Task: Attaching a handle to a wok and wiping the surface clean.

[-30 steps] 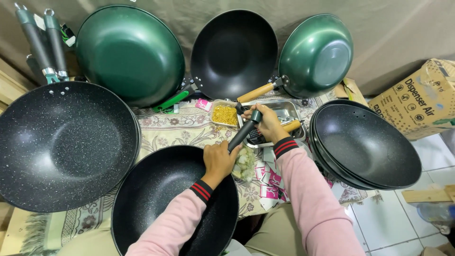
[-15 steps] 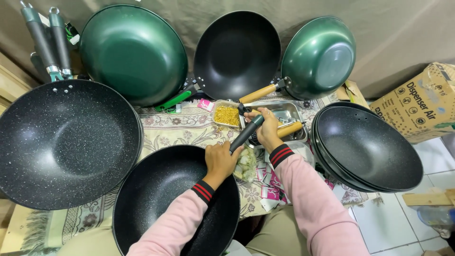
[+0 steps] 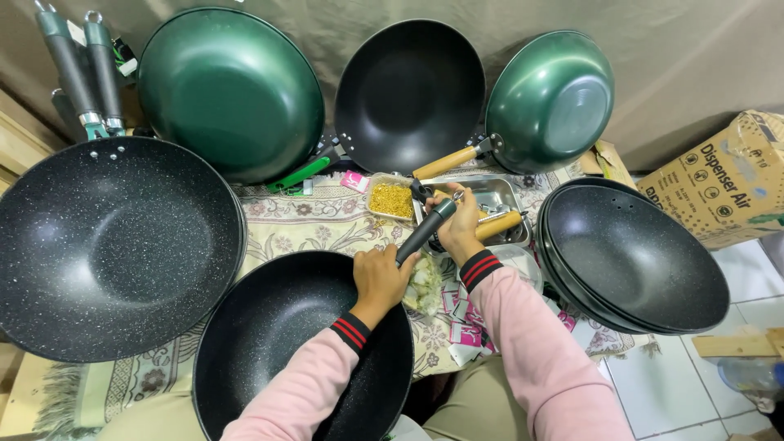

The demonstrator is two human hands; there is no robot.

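A speckled black wok [image 3: 278,359] is held on the lap at the near edge of the bench [image 3: 310,224], its dark handle [image 3: 425,231] pointing far and right. The left hand [image 3: 382,278] is closed around the base of the handle, fingers wrapped on it; the right hand [image 3: 459,224] is closed on its far end. For a sound fit, the handle is best kept in line with the wok's rim while the left hand braces the joint. A small tray of yellow pieces [image 3: 392,198] is seen just beyond. Pink and white paper labels [image 3: 461,314] are scattered under the right forearm, and a brown cardboard box [image 3: 723,175] with green print stands far right
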